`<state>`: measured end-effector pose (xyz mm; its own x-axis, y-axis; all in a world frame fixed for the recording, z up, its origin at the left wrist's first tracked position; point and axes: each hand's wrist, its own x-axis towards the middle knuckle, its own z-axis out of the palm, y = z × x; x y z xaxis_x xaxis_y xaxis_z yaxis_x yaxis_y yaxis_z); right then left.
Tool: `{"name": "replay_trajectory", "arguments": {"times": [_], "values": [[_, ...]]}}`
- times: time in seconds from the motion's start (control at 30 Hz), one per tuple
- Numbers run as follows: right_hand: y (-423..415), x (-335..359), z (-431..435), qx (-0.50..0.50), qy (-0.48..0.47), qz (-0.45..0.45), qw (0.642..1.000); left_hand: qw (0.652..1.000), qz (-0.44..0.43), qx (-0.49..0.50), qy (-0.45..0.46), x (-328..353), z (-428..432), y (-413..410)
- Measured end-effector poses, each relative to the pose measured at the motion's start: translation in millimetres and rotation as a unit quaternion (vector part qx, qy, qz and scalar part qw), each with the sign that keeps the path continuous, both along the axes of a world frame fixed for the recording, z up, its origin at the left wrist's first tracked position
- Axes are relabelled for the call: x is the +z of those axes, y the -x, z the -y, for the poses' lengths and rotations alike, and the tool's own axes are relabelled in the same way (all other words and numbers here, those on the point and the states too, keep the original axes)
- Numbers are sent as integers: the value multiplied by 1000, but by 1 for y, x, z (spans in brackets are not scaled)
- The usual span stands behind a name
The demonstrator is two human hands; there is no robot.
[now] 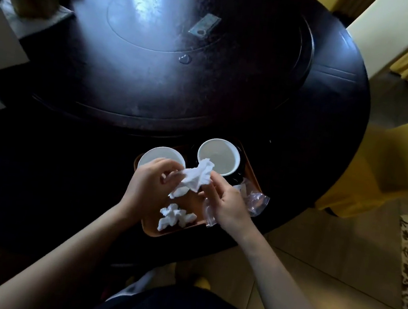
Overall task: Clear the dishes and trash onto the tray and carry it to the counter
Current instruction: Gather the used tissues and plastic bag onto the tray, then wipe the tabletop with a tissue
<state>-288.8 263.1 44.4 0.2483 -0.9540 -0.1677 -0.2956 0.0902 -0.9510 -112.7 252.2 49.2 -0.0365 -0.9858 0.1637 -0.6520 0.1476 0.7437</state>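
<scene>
The round dark table (317, 122) carries an orange tray (175, 231) at its 6 o'clock edge, holding two white bowls (219, 156) at 12 o'clock and a crumpled napkin (173, 216) at 6. Above the tray, the left hand (146, 185) and right hand (227, 203) each close their grip on one white tissue (196, 176), with clear plastic wrap (256, 202) at 3 o'clock.
</scene>
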Motion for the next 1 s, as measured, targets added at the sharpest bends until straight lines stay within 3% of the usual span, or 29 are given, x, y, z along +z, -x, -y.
{"name": "replay_trajectory", "arguments": {"times": [0.1,0.23,0.3,0.4,0.47,0.57,0.7,0.77,0.83,1.0], "values": [[-6,11,18,-27,-63,113,991,998,-53,-30,-15,10,15,3],[-12,32,40,-109,-89,177,974,981,-157,-60,-98,23,36,5],[-14,43,53,-115,-71,164,977,950,-262,-68,-158,31,45,5],[-19,57,74,-135,-24,149,979,864,-420,-56,-274,38,66,3],[-25,62,87,-141,0,149,979,853,-410,-42,-320,38,80,0],[-35,62,108,-145,61,59,986,842,-381,-59,-378,33,99,-6],[-46,55,136,-119,189,-126,967,775,-496,-70,-386,39,133,-15],[-50,51,151,-109,227,-187,949,773,-511,-64,-370,41,151,-18],[-50,52,168,-107,230,-214,943,795,-490,-67,-352,41,169,-18],[-41,71,215,-101,122,-131,979,817,-476,-63,-318,42,214,-16]]}}
